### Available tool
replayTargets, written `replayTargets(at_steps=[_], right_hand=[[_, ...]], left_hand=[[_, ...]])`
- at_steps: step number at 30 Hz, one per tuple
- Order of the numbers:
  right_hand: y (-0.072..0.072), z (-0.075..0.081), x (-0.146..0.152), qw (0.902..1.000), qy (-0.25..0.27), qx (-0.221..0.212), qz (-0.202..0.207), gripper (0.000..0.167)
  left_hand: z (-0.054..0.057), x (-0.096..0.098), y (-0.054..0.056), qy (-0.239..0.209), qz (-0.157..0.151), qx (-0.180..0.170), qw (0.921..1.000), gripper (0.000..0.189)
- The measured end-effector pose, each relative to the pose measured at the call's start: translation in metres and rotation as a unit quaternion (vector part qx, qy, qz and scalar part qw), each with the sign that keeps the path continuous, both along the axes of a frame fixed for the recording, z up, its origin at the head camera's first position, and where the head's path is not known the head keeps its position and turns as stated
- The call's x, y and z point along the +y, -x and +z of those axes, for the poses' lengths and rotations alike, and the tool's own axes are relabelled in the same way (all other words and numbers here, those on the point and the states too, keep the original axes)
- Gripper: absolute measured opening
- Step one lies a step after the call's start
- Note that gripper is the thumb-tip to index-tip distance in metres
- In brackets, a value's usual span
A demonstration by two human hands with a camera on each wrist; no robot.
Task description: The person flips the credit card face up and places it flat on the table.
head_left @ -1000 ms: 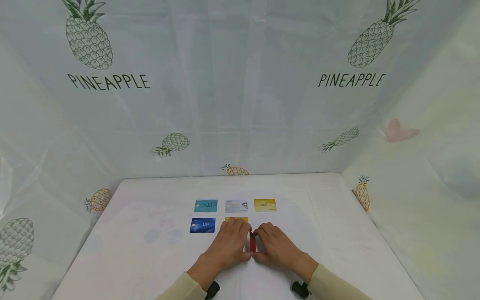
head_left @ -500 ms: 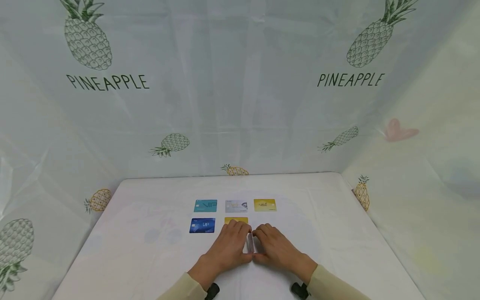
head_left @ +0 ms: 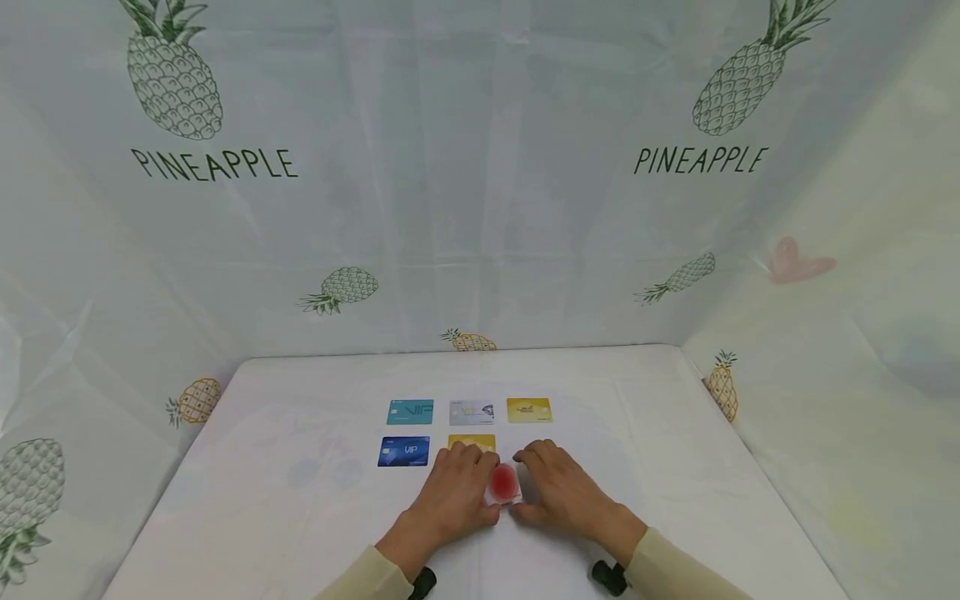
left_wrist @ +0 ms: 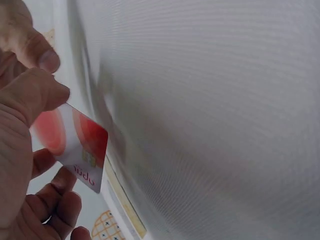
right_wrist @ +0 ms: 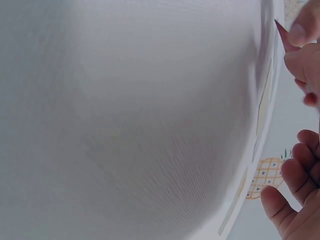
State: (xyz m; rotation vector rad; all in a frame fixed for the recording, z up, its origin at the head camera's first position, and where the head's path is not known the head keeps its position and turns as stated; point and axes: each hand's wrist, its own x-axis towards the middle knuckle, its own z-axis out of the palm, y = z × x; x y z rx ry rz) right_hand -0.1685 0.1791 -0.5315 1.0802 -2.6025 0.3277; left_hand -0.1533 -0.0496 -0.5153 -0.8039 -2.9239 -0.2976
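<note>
A red-and-white plastic card (head_left: 503,482) stands between the hands, its red patch facing the head camera. My left hand (head_left: 453,492) pinches it by thumb and fingertips; the left wrist view shows the gold chip of the card (left_wrist: 88,159) and the left thumb over its edge. My right hand (head_left: 566,487) is on the card's other side, with its fingers bent loosely and parted from the card. In the right wrist view the fingers of that hand (right_wrist: 300,170) are spread, the thumb near the left thumb. Behind the left fingers, a gold card (head_left: 472,440) is partly hidden.
Farther back on the white tabletop (head_left: 300,533) lie a teal VIP card (head_left: 410,412), a silver card (head_left: 472,412) and a gold one (head_left: 529,410) in a row. A blue VIP card (head_left: 403,451) lies left of the partly hidden gold card. Pineapple-print cloth (head_left: 480,208) surrounds the table.
The card has turned from a red face through edge-on to showing a red patch on a pale face. The right fingers have moved slightly right, away from it; the left hand stays almost in place.
</note>
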Motion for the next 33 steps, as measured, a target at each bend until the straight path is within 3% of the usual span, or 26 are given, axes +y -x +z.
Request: replayTargets(at_steps=[6, 13, 18, 24, 33], right_hand=[[-0.001, 0.003, 0.002, 0.9992, -0.013, 0.032, 0.020, 0.062], [-0.002, 0.001, 0.004, 0.9967, -0.044, 0.062, 0.027, 0.056], [0.000, -0.001, 0.013, 0.9971, -0.042, 0.058, 0.024, 0.055], [0.001, -0.002, 0.026, 0.9984, -0.040, 0.040, 0.002, 0.053], [0.003, -0.006, 0.031, 0.9977, -0.042, 0.052, 0.008, 0.046]], left_hand=[[-0.004, 0.003, 0.000, 0.019, 0.002, -0.023, 0.9995, 0.066], [-0.004, 0.010, 0.000, 0.027, -0.017, -0.006, 0.9995, 0.064], [-0.007, 0.010, 0.001, 0.042, -0.019, 0.009, 0.9989, 0.060], [-0.010, 0.006, 0.002, 0.064, 0.002, 0.023, 0.9977, 0.060], [-0.014, 0.012, 0.002, 0.064, 0.013, 0.007, 0.9978, 0.060]])
